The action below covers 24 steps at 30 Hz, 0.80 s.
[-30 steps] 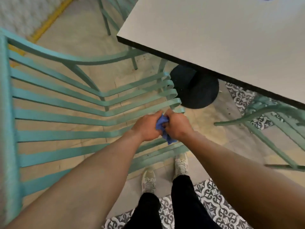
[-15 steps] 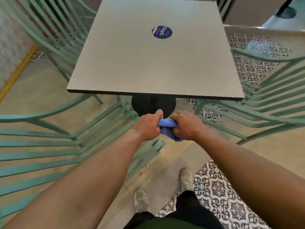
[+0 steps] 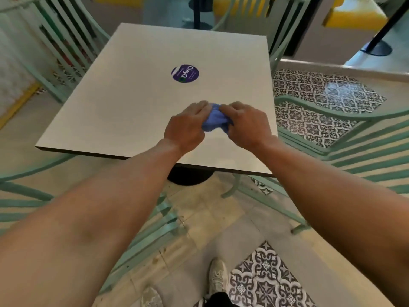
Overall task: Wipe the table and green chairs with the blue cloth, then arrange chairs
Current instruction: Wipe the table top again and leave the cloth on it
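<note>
A bunched blue cloth (image 3: 215, 120) sits over the near right part of the square white table (image 3: 124, 103). My left hand (image 3: 187, 127) grips its left side and my right hand (image 3: 246, 125) grips its right side, so most of the cloth is hidden between them. A round purple sticker (image 3: 185, 73) lies near the table's middle. One green slatted chair (image 3: 33, 202) stands at the near left, another green chair (image 3: 358, 138) at the right.
More green chairs stand at the far left (image 3: 64, 41) and behind the table (image 3: 278, 23). The table's black base (image 3: 190, 176) shows under its near edge. Yellow seats (image 3: 354, 14) and a black pole base (image 3: 376, 49) are at the back. My shoes (image 3: 218, 278) are on the tiled floor.
Both hands, still holding the cloth between them, have risen from beside the left chair's seat to above the table top. My view has tilted up toward the table.
</note>
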Each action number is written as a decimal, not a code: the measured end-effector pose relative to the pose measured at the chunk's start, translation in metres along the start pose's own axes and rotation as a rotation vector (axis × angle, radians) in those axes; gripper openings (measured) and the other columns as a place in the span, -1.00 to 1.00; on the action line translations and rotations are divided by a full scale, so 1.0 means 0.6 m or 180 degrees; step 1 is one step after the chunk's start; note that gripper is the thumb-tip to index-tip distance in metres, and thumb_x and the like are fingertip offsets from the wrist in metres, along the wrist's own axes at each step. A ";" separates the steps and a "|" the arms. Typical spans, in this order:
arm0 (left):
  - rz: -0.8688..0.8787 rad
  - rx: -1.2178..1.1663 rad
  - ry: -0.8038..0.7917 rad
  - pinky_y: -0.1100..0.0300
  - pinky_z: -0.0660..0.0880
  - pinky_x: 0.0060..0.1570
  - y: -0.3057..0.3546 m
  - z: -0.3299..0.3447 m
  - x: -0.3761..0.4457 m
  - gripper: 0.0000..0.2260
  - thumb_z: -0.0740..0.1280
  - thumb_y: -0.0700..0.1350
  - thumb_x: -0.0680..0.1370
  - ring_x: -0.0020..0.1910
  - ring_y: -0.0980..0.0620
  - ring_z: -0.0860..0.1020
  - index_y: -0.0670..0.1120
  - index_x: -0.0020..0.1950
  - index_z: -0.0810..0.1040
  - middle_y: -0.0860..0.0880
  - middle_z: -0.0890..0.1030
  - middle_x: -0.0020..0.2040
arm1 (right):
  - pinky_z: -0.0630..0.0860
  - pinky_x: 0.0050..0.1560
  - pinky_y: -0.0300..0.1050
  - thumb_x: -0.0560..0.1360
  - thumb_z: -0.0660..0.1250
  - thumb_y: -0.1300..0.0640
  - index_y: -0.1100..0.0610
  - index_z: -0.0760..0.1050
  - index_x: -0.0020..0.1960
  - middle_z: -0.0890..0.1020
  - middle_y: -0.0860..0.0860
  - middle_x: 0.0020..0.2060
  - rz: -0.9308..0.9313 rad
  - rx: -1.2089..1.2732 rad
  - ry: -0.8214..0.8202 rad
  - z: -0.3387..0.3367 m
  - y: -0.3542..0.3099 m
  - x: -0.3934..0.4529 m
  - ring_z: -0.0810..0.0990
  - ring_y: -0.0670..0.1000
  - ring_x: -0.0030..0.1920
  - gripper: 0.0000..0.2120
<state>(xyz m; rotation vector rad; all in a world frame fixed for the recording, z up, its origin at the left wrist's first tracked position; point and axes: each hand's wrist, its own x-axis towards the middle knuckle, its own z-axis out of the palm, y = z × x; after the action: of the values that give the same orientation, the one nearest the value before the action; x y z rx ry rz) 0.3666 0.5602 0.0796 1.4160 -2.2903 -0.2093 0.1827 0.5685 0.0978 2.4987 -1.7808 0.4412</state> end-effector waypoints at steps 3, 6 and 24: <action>-0.0058 0.0378 -0.0103 -0.12 0.43 0.16 0.004 0.020 0.044 -0.43 0.25 -0.31 0.47 0.43 -0.17 0.29 -0.19 0.49 0.29 -0.17 0.28 0.50 | 0.41 -0.18 -0.02 0.40 0.32 0.26 0.07 0.41 0.32 0.51 0.11 0.22 0.0038 -0.0113 0.0320 0.021 0.021 0.027 0.51 0.23 0.08 -0.51; -0.0302 0.1029 -0.1523 -0.11 0.03 0.45 -0.005 0.074 0.028 -0.38 0.18 -0.12 0.55 0.54 -0.12 0.01 -0.12 0.57 0.03 -0.13 0.02 0.58 | 0.30 0.24 0.19 0.44 0.26 0.17 0.07 0.20 0.46 0.25 0.15 0.44 0.0249 -0.0276 -0.0898 0.087 0.022 -0.008 0.24 0.22 0.39 -0.39; -0.0917 0.0671 -0.2212 -0.22 -0.07 0.45 -0.003 0.158 -0.049 -0.46 -0.02 0.09 0.65 0.55 -0.05 -0.21 0.08 0.58 -0.18 -0.01 -0.23 0.59 | -0.21 0.38 0.38 0.58 -0.10 -0.27 0.00 -0.31 0.53 -0.36 0.03 0.50 0.0707 0.0108 -0.2561 0.187 0.021 -0.052 -0.35 0.13 0.50 -0.32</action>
<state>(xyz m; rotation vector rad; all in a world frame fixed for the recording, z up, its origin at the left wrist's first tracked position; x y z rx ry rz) 0.3376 0.5760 -0.0138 2.0278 -2.6818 -0.6535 0.1845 0.5708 -0.0194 2.7157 -2.2959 -0.6431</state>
